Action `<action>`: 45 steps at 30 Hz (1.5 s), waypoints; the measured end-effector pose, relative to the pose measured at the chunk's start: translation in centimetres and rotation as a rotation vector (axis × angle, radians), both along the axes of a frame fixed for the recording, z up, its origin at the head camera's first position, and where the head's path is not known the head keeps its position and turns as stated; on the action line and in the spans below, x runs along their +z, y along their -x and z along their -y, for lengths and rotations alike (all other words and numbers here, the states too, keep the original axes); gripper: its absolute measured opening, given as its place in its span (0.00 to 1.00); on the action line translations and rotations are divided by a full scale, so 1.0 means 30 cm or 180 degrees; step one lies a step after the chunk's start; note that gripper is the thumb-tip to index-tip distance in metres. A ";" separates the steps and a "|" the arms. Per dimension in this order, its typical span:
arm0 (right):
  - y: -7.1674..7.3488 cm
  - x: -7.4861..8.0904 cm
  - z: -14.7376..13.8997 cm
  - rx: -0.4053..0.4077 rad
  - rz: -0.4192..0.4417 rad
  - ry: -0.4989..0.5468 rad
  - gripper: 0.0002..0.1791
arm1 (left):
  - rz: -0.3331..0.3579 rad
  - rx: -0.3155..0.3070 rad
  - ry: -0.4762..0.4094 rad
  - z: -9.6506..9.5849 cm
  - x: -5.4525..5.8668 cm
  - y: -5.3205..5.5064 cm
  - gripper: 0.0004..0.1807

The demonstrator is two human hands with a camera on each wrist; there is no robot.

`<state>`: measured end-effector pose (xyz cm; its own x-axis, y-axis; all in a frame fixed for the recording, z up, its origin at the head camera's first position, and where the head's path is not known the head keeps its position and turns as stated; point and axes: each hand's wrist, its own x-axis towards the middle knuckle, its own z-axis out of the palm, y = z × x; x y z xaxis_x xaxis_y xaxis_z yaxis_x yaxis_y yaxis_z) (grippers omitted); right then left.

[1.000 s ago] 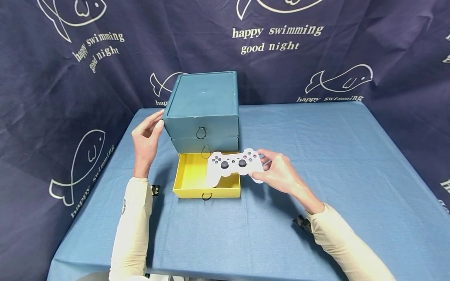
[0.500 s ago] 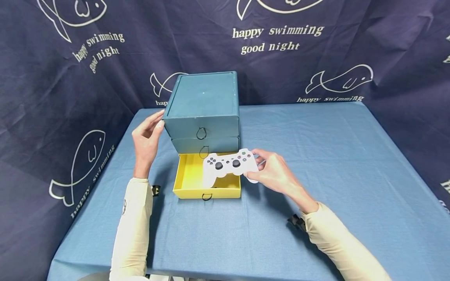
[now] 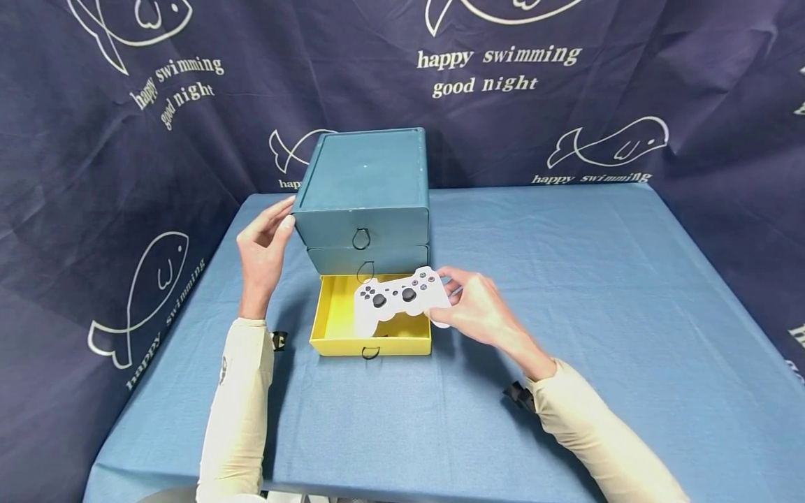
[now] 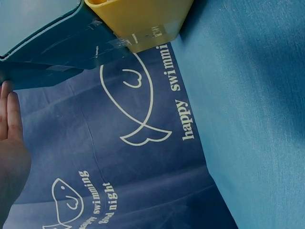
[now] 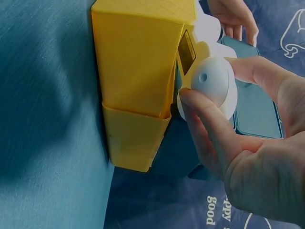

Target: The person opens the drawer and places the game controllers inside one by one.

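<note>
A white game controller [image 3: 399, 297] with two black thumbsticks is over the pulled-out yellow drawer [image 3: 371, 347]. My right hand [image 3: 481, 307] pinches its right grip between thumb and fingers. In the right wrist view the rounded end of the controller [image 5: 209, 81] shows between the fingertips, beside the yellow drawer's side wall [image 5: 138, 62]. With its fingers extended, my left hand [image 3: 263, 244] touches the left side of the teal drawer cabinet [image 3: 363, 175]. The left wrist view shows the fingertips of the left hand [image 4: 12, 138] at the cabinet's edge.
Two teal drawer fronts with black loop pulls sit above the yellow drawer; the upper teal front [image 3: 327, 227] stands shut. Blue cloth [image 3: 566, 279] covers the table. A dark blue curtain [image 3: 490, 126] printed with white fish hangs behind and at both sides.
My right hand has moved left with the controller, so more of it lies over the yellow drawer. The left hand has kept its place on the cabinet.
</note>
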<state>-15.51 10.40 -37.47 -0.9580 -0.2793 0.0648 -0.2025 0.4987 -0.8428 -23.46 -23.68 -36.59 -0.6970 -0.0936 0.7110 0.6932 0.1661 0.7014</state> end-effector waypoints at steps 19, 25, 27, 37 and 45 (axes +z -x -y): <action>0.012 0.001 0.050 0.0159 0.0037 -0.0097 0.26 | 0.0009 -0.0006 0.0001 -0.002 -0.002 0.002 0.18; 0.014 0.000 0.063 0.0179 0.0020 -0.0184 0.23 | 0.0008 -0.0009 0.0015 -0.002 -0.001 0.004 0.18; 0.016 0.000 0.067 0.0179 0.0019 -0.0193 0.22 | 0.0011 0.0003 0.0018 -0.002 0.000 0.004 0.18; 0.027 0.006 0.092 0.0206 0.0111 -0.0223 0.22 | -0.0002 -0.0021 -0.0017 -0.002 0.004 0.004 0.17; 0.037 -0.005 0.110 0.0254 0.0207 -0.0197 0.25 | -0.0009 -0.0022 -0.0056 -0.003 0.006 0.002 0.17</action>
<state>-16.62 7.10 -37.63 -0.9342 -0.3564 -0.0165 -0.1894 0.5347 -0.8235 -23.51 -23.58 -36.40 -0.6957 -0.1012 0.7111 0.6961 0.1490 0.7023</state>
